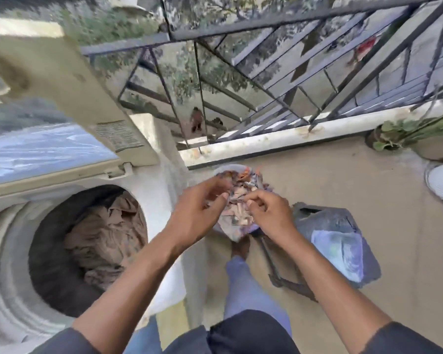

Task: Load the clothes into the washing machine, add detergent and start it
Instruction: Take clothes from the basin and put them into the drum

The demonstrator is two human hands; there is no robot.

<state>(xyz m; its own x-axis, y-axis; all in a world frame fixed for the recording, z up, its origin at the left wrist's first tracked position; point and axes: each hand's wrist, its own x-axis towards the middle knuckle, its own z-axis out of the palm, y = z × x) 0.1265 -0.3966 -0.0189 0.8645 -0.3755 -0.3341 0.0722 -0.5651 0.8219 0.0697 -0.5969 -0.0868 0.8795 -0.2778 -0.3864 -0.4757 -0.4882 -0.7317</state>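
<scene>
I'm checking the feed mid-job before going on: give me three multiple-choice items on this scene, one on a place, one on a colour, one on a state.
1. Where is the crumpled multicoloured packet?
A. in the drum
B. between both hands, right of the machine
C. on the railing

2. What colour are the clothes in the white top-loading washing machine?
A. brown
B. green
C. red

3. How stands the machine's beige lid?
A. shut
B. raised open
C. removed

Answers: 1 B, the left hand and right hand hold it over the floor; 2 A, brownish cloth fills the drum; 3 B, the lid tilts up behind the uncovered drum.
</scene>
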